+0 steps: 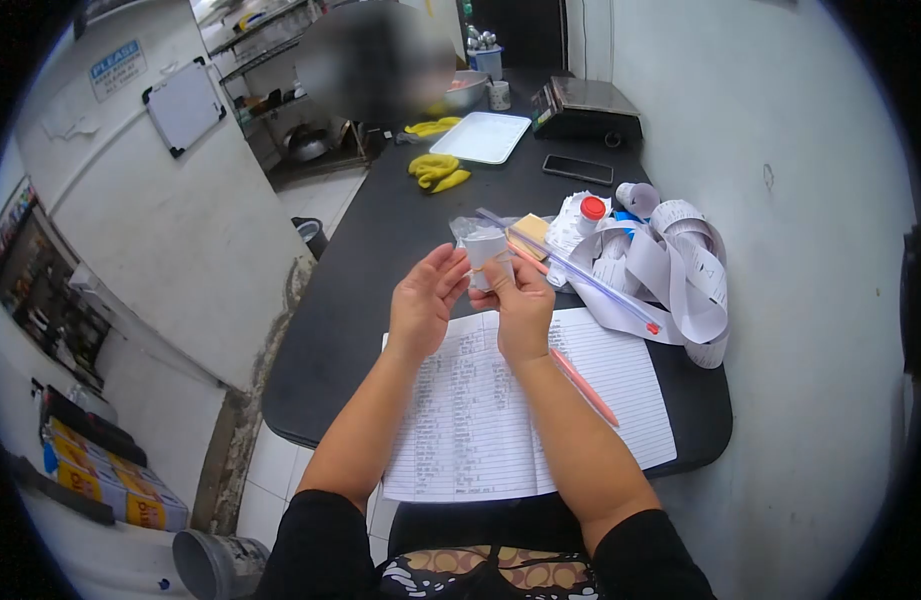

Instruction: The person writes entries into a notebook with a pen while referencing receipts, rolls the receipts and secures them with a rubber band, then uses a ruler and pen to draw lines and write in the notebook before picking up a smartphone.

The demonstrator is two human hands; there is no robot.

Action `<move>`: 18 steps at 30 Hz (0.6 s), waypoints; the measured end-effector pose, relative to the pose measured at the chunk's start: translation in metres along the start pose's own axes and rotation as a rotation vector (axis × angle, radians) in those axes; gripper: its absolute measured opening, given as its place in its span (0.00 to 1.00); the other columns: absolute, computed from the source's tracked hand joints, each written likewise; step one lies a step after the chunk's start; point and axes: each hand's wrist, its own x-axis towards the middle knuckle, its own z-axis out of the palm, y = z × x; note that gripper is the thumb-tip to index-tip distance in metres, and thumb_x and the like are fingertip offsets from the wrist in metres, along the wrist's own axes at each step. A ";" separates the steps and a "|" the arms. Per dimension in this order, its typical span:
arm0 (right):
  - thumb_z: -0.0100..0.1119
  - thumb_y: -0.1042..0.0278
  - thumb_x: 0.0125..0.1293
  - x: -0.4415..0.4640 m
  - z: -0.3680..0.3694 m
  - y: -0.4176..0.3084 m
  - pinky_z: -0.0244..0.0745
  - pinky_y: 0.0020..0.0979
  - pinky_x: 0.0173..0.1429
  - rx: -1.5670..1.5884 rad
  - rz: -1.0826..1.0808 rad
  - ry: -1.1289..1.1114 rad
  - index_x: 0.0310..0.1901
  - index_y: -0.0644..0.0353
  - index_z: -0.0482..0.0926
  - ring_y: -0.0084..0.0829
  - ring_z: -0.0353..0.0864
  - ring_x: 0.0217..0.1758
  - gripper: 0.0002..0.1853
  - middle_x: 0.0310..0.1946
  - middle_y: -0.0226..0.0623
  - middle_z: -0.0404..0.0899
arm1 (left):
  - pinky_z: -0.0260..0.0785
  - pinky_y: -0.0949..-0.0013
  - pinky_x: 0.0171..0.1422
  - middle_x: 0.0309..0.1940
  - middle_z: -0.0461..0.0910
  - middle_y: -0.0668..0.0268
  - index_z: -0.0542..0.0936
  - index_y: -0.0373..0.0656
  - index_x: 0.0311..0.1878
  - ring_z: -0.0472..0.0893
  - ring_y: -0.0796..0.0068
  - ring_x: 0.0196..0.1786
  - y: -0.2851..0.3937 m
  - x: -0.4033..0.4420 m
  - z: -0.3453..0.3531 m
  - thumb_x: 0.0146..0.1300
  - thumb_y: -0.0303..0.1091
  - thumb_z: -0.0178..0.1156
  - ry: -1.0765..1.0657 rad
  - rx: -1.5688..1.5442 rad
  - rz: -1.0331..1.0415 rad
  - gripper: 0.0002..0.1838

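A small stack of white paper slips point(487, 250) is gripped between the thumb and fingers of my right hand point(520, 300). My left hand point(425, 295) is beside the slips on the left, its fingers apart and their tips close to the paper. Below both hands an open lined notebook point(460, 420) with handwritten columns lies on the dark table point(330, 330). A pink pen point(584, 388) rests on its right page. Just beyond my hands are a yellowish pad point(528, 236) and a clear plastic bag.
Curled receipt paper point(680, 270) lies at the right beside a red-capped bottle point(591, 210). Farther back are a phone point(578, 169), yellow gloves point(438, 172), a white tray point(481, 137) and a scale point(586, 108). A blurred person stands beyond the table.
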 end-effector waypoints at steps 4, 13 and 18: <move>0.62 0.68 0.63 0.004 -0.004 0.000 0.75 0.20 0.26 0.052 0.108 -0.001 0.38 0.67 0.79 0.21 0.79 0.23 0.10 0.29 0.35 0.80 | 0.65 0.64 0.65 0.59 0.71 0.54 0.62 0.30 0.65 0.73 0.66 0.60 0.001 -0.003 0.006 0.55 0.39 0.69 -0.139 0.236 0.108 0.40; 0.64 0.74 0.53 0.007 -0.019 -0.005 0.75 0.30 0.37 -0.939 -0.325 -0.633 0.35 0.63 0.82 0.32 0.81 0.30 0.07 0.29 0.39 0.82 | 0.70 0.70 0.57 0.47 0.80 0.61 0.75 0.31 0.56 0.79 0.72 0.48 0.028 0.000 -0.010 0.50 0.32 0.69 -0.216 0.718 -0.196 0.29; 0.66 0.77 0.49 0.008 -0.021 -0.005 0.75 0.32 0.42 -0.817 -0.275 -0.716 0.39 0.60 0.82 0.37 0.81 0.35 0.13 0.33 0.41 0.82 | 0.70 0.67 0.58 0.49 0.79 0.58 0.74 0.29 0.56 0.78 0.71 0.51 0.030 0.002 -0.018 0.56 0.36 0.65 -0.389 0.504 -0.374 0.28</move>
